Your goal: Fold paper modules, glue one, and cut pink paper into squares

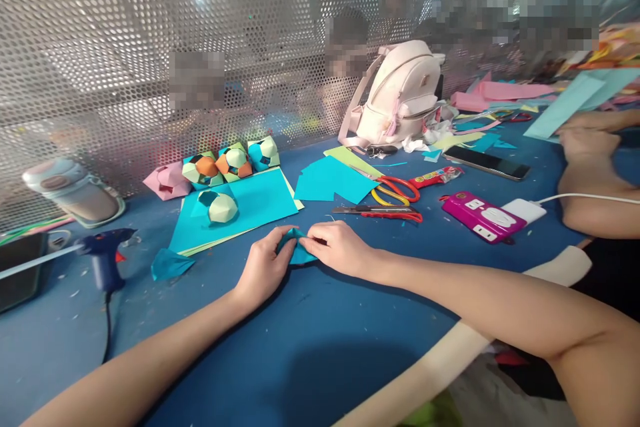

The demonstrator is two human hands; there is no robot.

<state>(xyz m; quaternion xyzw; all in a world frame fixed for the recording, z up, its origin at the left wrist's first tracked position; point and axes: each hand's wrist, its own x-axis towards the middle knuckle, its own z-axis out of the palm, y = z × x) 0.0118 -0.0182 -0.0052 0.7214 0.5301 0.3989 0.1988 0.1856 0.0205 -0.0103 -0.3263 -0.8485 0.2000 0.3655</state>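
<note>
A small folded piece of blue paper lies between my two hands on the blue table. My left hand pinches its left side, thumb and fingers pressed together. On its right side, my right hand grips the paper with bent fingers; part of the piece is hidden under them. To the left rests another folded blue paper piece. Beyond my hands a half-built green and blue paper ball sits on a stack of blue sheets.
Finished paper balls line the back. A red utility knife, scissors, cut blue sheets and a purple power strip lie right. A glue gun stands left. A backpack leans on the mesh; another person's arm rests right.
</note>
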